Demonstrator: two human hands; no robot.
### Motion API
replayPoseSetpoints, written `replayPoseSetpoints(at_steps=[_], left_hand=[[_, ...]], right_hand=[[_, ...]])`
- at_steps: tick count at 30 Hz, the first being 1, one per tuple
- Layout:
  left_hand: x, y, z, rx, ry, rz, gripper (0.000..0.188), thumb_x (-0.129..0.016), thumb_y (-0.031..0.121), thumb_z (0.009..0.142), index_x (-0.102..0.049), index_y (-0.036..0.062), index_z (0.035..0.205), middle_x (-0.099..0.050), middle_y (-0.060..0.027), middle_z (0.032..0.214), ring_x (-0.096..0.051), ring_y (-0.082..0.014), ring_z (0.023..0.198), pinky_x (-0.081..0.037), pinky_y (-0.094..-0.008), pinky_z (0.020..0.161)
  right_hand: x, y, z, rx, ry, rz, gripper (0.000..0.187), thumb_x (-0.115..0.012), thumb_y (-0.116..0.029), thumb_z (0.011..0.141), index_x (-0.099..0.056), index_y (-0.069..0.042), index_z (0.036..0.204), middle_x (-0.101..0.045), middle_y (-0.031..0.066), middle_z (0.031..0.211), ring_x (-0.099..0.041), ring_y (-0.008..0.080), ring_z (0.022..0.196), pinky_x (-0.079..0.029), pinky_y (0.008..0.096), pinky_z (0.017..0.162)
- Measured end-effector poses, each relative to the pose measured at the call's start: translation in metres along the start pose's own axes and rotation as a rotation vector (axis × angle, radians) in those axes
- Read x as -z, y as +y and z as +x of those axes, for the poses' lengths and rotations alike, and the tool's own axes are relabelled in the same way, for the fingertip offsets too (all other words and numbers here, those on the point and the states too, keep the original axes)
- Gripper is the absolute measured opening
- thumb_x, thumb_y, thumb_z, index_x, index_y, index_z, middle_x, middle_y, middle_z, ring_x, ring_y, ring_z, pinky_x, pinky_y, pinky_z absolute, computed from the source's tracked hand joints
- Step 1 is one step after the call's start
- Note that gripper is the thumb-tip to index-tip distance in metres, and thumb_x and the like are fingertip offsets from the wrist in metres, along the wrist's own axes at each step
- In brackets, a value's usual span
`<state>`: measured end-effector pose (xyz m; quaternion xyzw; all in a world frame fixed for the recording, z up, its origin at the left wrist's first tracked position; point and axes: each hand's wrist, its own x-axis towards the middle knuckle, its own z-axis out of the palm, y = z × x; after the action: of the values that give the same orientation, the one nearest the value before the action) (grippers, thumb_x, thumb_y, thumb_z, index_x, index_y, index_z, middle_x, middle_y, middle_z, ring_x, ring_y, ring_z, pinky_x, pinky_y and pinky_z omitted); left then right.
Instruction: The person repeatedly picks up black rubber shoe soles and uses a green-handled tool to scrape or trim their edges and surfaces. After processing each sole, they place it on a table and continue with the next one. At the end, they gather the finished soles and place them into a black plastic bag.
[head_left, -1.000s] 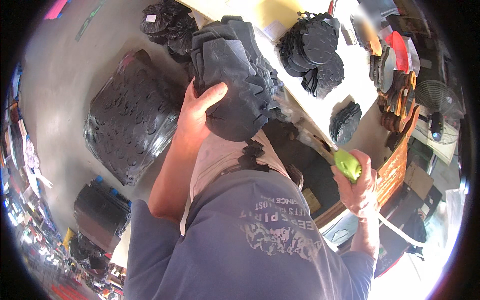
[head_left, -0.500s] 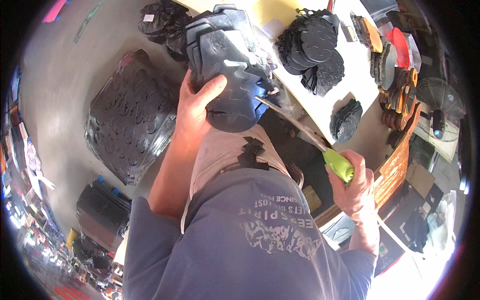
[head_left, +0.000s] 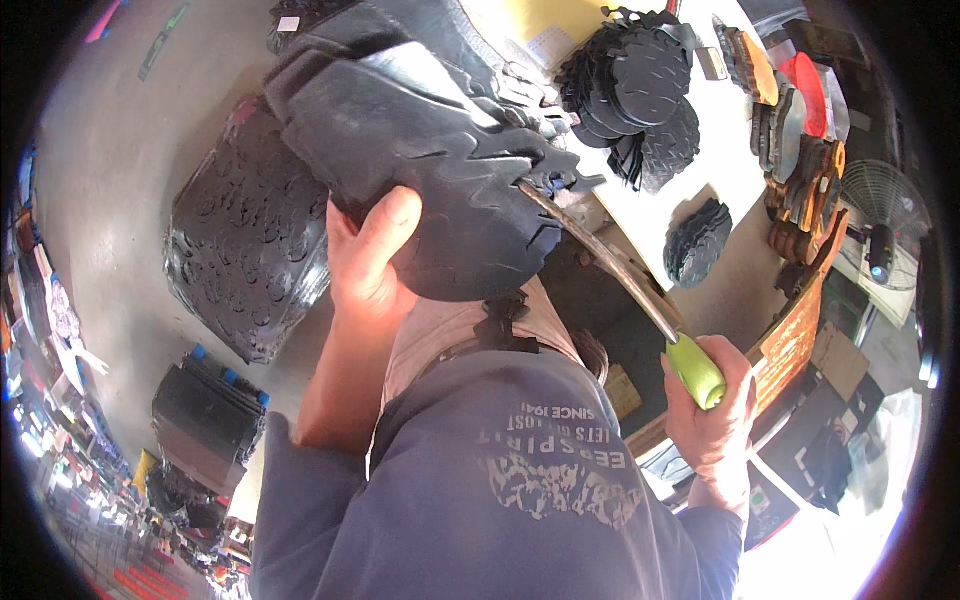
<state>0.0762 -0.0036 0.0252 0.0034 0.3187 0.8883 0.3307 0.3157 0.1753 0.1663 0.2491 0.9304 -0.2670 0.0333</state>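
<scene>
My left hand (head_left: 368, 250) grips a thick bundle of black rubber shoe soles (head_left: 430, 170), thumb lying across the top one. The bundle is held up in front of my body and slants toward the upper left. In my right hand (head_left: 712, 430), closed fingers wrap round the green handle of a tool with a long thin metal shaft (head_left: 615, 262); its exact kind is unclear. The shaft's tip meets the jagged right edge of the bundle. My left fingers are hidden beneath the soles.
A white table (head_left: 640, 215) bears a pile of round-ended black soles (head_left: 640, 75) and a smaller stack (head_left: 698, 243). Orange, red and dark soles (head_left: 800, 100) line its right side. Left on the floor lies a wrapped black bundle (head_left: 245, 235). A fan (head_left: 880, 205) stands far right.
The bundle of soles has come nearer and tilted to the left, so it looks larger. My right hand with the tool has moved slightly down and right; the tip stays at the soles' edge.
</scene>
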Motion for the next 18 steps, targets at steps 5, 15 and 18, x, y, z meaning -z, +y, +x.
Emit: replayPoseSetpoints(at_steps=[5, 15, 18], left_hand=[[0.012, -0.006, 0.002, -0.017, -0.02, -0.075, 0.05, -0.062, 0.026, 0.099, -0.055, -0.0018, 0.14, -0.065, -0.0161, 0.133, -0.063, -0.0301, 0.121, -0.049, -0.0436, 0.107], [0.012, -0.016, 0.008, 0.028, -0.023, -0.027, 0.05, -0.059, 0.025, 0.101, -0.053, -0.001, 0.143, -0.063, -0.0159, 0.137, -0.062, -0.0301, 0.125, -0.048, -0.0453, 0.108], [0.013, -0.017, 0.011, -0.006, -0.035, -0.049, 0.05, -0.058, 0.026, 0.101, -0.053, -0.0006, 0.143, -0.062, -0.0161, 0.137, -0.061, -0.0308, 0.125, -0.047, -0.0459, 0.109]], right_hand=[[0.002, 0.002, 0.0, -0.033, -0.019, 0.049, 0.048, -0.082, -0.002, 0.084, -0.053, -0.002, 0.122, -0.067, 0.0136, 0.099, -0.068, 0.0253, 0.083, -0.054, 0.0359, 0.075], [0.006, 0.006, 0.006, -0.033, -0.07, -0.013, 0.047, -0.083, -0.005, 0.084, -0.054, -0.005, 0.122, -0.067, 0.0128, 0.099, -0.068, 0.0248, 0.086, -0.054, 0.0361, 0.078], [0.005, 0.008, 0.007, -0.05, -0.046, 0.041, 0.047, -0.083, -0.006, 0.084, -0.055, -0.005, 0.122, -0.068, 0.0136, 0.099, -0.069, 0.0256, 0.084, -0.055, 0.0362, 0.077]])
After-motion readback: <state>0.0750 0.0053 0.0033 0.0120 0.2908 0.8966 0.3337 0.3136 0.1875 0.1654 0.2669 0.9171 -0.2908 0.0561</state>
